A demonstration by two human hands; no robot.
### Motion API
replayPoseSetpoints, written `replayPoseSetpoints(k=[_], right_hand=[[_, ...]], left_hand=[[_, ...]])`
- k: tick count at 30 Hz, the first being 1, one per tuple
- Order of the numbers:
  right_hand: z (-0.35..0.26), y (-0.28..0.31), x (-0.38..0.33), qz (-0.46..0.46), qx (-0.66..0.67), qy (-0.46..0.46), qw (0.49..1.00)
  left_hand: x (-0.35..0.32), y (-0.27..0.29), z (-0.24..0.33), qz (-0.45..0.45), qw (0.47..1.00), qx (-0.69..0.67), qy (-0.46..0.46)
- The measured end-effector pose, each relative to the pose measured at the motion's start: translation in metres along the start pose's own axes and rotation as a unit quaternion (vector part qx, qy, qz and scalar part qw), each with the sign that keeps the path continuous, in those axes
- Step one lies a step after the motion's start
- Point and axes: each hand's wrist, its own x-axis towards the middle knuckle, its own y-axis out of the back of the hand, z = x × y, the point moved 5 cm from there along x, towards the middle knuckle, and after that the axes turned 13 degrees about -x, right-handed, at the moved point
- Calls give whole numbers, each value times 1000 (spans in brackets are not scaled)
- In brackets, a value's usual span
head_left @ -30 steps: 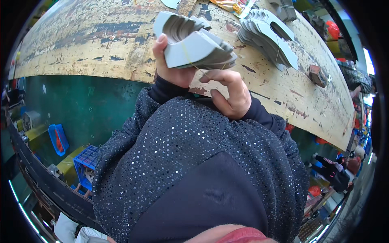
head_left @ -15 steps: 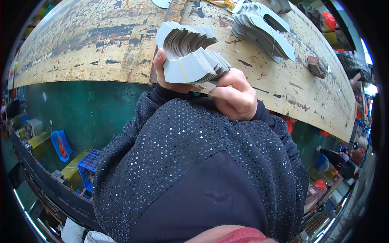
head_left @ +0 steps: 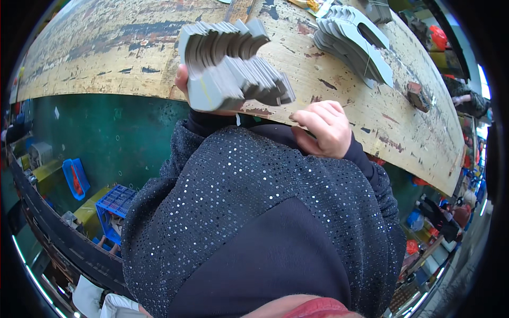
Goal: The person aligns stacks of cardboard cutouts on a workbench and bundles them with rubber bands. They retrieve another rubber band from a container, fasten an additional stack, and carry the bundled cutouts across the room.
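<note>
My left hand (head_left: 186,87) is gripping a fanned stack of grey cut-out pieces (head_left: 230,66), fingers wrapped tight behind it, holding it up over the near edge of the worn wooden table (head_left: 106,47); my right hand (head_left: 324,129) is resting just beside the stack's lower right corner, fingers curled loosely inward and holding nothing; a second pile of grey pieces (head_left: 352,40) is lying on the table farther right, well apart; a small reddish block (head_left: 417,96) is sitting near that pile.
</note>
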Motion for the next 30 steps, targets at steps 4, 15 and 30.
replayPoseSetpoints(k=[4, 15, 30], right_hand=[[-5, -14, 9, 3, 35, 63, 997], [30, -99, 1, -122, 845, -273, 443], [22, -38, -14, -232, 898, -285, 242]], left_hand=[[14, -6, -2, -11, 997, -57, 57], [33, -21, -22, 17, 979, -139, 148], [3, -10, -15, -48, 980, 94, 170]])
